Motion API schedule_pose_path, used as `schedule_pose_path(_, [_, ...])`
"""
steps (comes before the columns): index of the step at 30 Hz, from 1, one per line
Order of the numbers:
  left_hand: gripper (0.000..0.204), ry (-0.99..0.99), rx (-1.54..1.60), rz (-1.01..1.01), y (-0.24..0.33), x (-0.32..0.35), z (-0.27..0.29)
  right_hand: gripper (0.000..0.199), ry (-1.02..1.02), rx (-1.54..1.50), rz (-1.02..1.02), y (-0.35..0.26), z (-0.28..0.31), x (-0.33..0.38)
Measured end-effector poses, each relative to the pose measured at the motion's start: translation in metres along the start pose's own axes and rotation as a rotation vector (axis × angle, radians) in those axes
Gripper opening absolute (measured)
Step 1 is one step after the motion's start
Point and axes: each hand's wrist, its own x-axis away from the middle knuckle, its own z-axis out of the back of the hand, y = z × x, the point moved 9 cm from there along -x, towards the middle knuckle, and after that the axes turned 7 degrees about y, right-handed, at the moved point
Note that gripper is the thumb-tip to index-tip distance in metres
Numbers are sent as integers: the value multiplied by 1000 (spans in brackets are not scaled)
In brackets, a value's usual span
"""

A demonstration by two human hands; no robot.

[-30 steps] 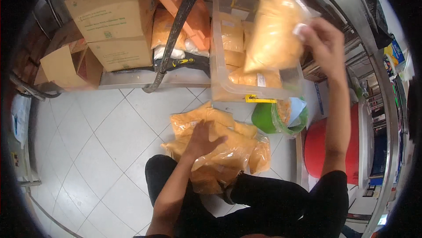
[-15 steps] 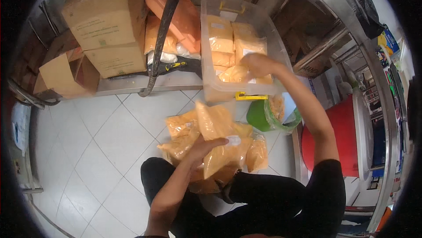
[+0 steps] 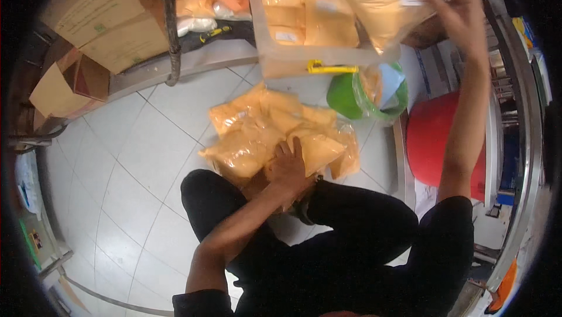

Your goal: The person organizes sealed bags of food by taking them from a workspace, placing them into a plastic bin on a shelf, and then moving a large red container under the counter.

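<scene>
My right hand (image 3: 459, 15) grips the corner of a clear plastic bag of orange powder (image 3: 374, 1). This bag hangs tilted over the right side of a translucent plastic storage box (image 3: 275, 65). More such bags (image 3: 328, 18) stand packed inside the box. Lower down, my left hand (image 3: 288, 169) lies with fingers spread on a pile of similar bags (image 3: 246, 150) on the floor in front of my legs. No bag is gripped in that hand.
Beside the box stands a green bucket (image 3: 345, 94) with a plastic liner. A red tub (image 3: 430, 135) is at the right. Cardboard boxes (image 3: 126, 39) sit on a low shelf at the left, behind a dark upright pole (image 3: 171, 36). White tiled floor (image 3: 140, 159) spreads left.
My right hand has come out of the box and up to the right with a bag. My left hand has let go of a raised bag and rests on the pile. The view has shifted.
</scene>
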Motion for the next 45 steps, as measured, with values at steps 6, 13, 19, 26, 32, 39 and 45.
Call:
schedule_pose_path(6, [110, 1, -230, -106, 19, -7, -14, 9, -89, -173, -2, -64, 8, 72])
schedule_pose_path(13, [87, -112, -185, -235, 6, 3, 0, 10, -600, -492, -551, 20, -185, 302])
schedule_pose_path(19, [71, -182, 93, -371, -2, -4, -2, 7, -679, -352, -821, 80, -231, 446])
schedule_pose_path(26, [50, -300, 16, -461, 14, -4, 14, 20, -1034, -223, -262, -5, -172, 222])
schedule_pose_path(32, [43, -206, 164, -547, 6, -12, -7, 69, -637, 397, -463, 117, -226, -35])
schedule_pose_path(39, [50, -28, 585, -420, -2, -21, 46, 43, -789, 522, -385, 209, -286, -24])
schedule_pose_path(45, [36, -71, 1436, -240, -12, -24, 118, 51, -575, 41, -355, 78, -114, -45])
